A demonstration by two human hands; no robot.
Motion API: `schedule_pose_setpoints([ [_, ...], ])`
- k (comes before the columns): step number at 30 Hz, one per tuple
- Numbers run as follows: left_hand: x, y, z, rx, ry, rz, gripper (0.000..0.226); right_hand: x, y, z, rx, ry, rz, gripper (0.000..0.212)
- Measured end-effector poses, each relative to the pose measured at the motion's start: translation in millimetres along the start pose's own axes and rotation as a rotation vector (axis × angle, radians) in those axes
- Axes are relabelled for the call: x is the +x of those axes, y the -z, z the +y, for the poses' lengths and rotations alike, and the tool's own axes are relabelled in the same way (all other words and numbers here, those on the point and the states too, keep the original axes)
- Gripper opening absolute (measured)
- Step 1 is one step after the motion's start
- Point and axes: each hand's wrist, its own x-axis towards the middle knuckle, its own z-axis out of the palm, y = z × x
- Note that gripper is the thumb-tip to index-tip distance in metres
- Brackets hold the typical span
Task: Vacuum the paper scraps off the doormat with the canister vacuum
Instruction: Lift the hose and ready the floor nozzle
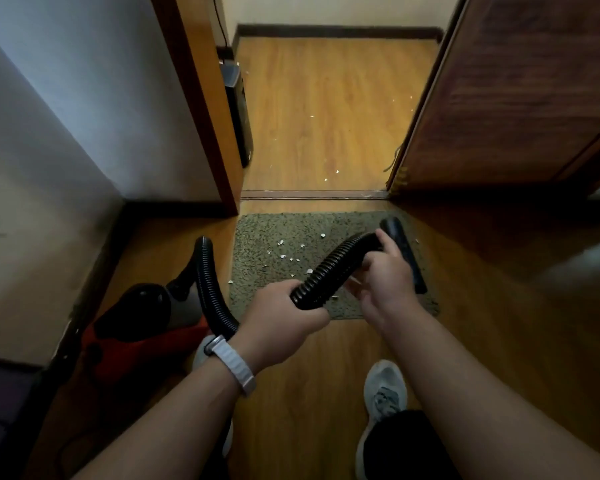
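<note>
Here, white paper scraps [284,255] lie scattered across the middle of the green doormat [257,233], just near of the door threshold; the black nozzle [413,268] rests on the mat's right side. The left hand [281,323] grips the ribbed black hose [329,268] and the right hand [385,275] curls round it nearer the nozzle; the red canister vacuum [142,323] sits on the wooden floor [309,393] to the left; more scraps [336,172] dot the far room.

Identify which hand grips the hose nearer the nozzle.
The right hand, beside the nozzle; the left hand holds the hose farther back, toward the canister.
</note>
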Motion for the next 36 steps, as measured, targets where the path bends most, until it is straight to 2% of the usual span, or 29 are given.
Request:
schedule_pose_setpoints([
  [2, 13, -3, 4, 0.005, 0.005, -0.077, 0.024, 15, -2, -4, 0.265, -0.082, 0.021, 0.064],
  [3, 18, -6, 5, 0.016, 0.011, -0.125, 0.023, 25, -1, -4, 0.336, -0.135, 0.025, 0.053],
  [5, 27, -17, 3, 0.068, 0.024, -0.238, 0.022, 44, 2, -6, 0.324, -0.242, 0.055, 0.04],
  [7, 34, -28, 1, 0.09, 0.063, -0.383, 0.022, 62, 11, -11, 0.182, -0.324, 0.051, 0.036],
  [9, 44, -32, 4, 0.1, 0.112, -0.559, 0.02, 73, 19, -17, -0.005, -0.378, -0.001, 0.02],
  [12, 61, -31, 10, 0.123, 0.178, -0.817, 0.017, 83, 29, -21, -0.34, -0.352, -0.052, 0.015],
  [14, 70, -35, 13, 0.237, 0.074, -0.852, 0.019, 89, 34, -26, -0.514, -0.287, -0.054, 0.019],
  [17, 76, -46, 14, 0.458, -0.148, -0.807, 0.024, 95, 42, -33, -0.789, -0.167, -0.053, 0.024],
  [21, 79, -54, 7, 0.437, -0.126, -0.853, 0.036, 93, 44, -36, -1.147, 0.036, -0.064, 0.03],
  [23, 82, -51, -2, 0.353, -0.074, -0.813, 0.041, 88, 41, -37, -1.211, 0.15, -0.079, 0.03],
  [24, 85, -48, -6, 0.311, -0.066, -0.732, 0.038, 85, 38, -37, -1.22, 0.201, -0.09, 0.031],
  [26, 95, -41, -13, 0.157, -0.035, -0.492, 0.025, 77, 32, -38, -1.202, 0.255, -0.132, 0.036],
  [28, 107, -31, -17, -0.156, 0.086, -0.267, 0.015, 68, 27, -36, -1.17, 0.272, -0.203, 0.044],
  [31, 126, -11, -15, -0.536, 0.313, -0.047, 0.036, 56, 21, -34, -1.115, 0.249, -0.353, 0.052],
  [33, 137, 1, -16, -0.759, 0.375, -0.003, 0.047, 51, 20, -31, -1.053, 0.193, -0.439, 0.058],
  [36, 151, 13, -23, -1.06, 0.434, 0.063, 0.05, 50, 17, -22, -1.082, 0.118, -0.552, 0.061],
])
